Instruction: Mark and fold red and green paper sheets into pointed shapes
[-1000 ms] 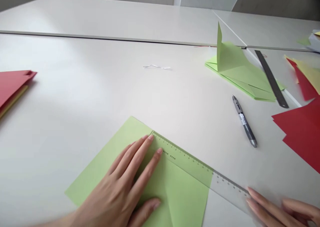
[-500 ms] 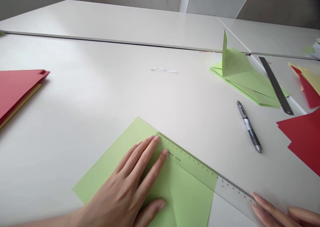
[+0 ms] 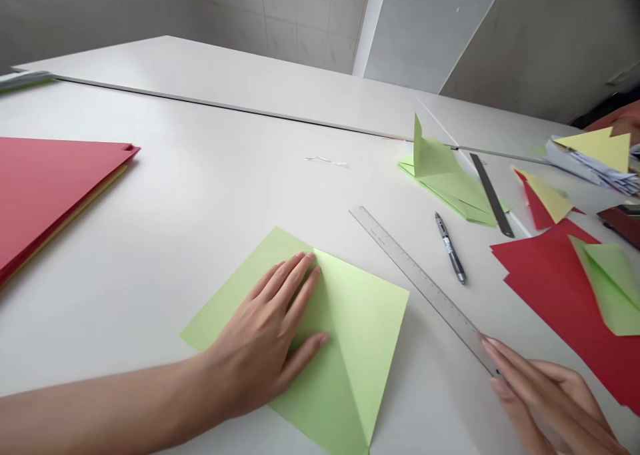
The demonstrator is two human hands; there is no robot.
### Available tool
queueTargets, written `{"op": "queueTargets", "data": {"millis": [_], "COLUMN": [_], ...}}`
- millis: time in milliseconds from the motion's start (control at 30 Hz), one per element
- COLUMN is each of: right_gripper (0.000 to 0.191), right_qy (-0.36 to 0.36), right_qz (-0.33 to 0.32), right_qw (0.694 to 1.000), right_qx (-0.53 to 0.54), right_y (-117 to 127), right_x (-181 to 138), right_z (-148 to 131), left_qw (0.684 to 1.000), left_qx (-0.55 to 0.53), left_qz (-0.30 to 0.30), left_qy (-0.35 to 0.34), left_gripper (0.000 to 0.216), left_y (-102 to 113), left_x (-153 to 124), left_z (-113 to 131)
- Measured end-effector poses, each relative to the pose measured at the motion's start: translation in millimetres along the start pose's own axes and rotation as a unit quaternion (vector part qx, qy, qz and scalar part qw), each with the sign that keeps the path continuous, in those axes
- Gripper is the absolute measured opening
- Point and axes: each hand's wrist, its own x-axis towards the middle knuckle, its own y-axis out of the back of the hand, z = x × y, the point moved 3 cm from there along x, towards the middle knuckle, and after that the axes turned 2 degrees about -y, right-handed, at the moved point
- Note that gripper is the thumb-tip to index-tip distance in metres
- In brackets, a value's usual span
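Note:
My left hand lies flat on a sheet of light green paper, fingers stretched toward its upper edge. The sheet shows a crease running down from near my fingertips, and its right part tilts up off the table. To the right, my right hand pinches one end of a clear plastic ruler. The ruler is apart from the paper and points up and to the left. A grey and black pen rests on the table just beyond the ruler.
Red sheets over yellow lie at the left. Folded green paper and a dark metal ruler lie at the back right. Red paper, a green piece and a paper pile occupy the right. White strips lie mid-table.
My right hand has lifted the clear ruler off the green paper and moved it to the right. The paper's right part has risen. My left hand stays on the sheet; the view has shifted right.

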Motion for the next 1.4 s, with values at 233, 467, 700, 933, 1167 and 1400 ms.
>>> {"op": "queueTargets", "data": {"millis": [233, 467, 700, 933, 1167, 1400], "right_gripper": [0.048, 0.043, 0.039, 0.042, 0.034, 0.035], "right_qy": [0.024, 0.079, 0.072, 0.064, 0.092, 0.088], "right_qz": [-0.038, -0.063, -0.064, -0.050, -0.029, -0.071], "right_qw": [0.999, 0.993, 0.993, 0.996, 0.994, 0.990], "right_qx": [0.019, -0.057, -0.070, -0.035, -0.047, -0.081], "right_y": [-23.8, -44.8, -41.1, -44.2, -65.9, -66.8], "right_x": [-5.3, -24.6, -21.0, -9.3, -9.8, -20.9], "right_z": [-57.6, -70.2, -70.0, -70.5, -97.5, -104.1], "left_qw": [0.995, 0.992, 0.997, 0.988, 0.973, 0.971], "left_qx": [0.066, 0.094, 0.050, 0.132, 0.185, 0.183], "left_qz": [0.001, -0.010, -0.052, -0.022, -0.013, 0.007], "left_qy": [0.077, 0.086, -0.036, 0.083, 0.140, 0.155], "left_gripper": [0.051, 0.029, 0.038, 0.050, 0.033, 0.035], "left_y": [-1.7, 1.7, 20.4, 7.4, 2.8, 7.3], "left_x": [20.5, 25.0, -7.9, -19.8, -1.2, 0.4], "left_z": [1.1, 6.1, -39.9, -34.6, -2.6, -12.1]}}
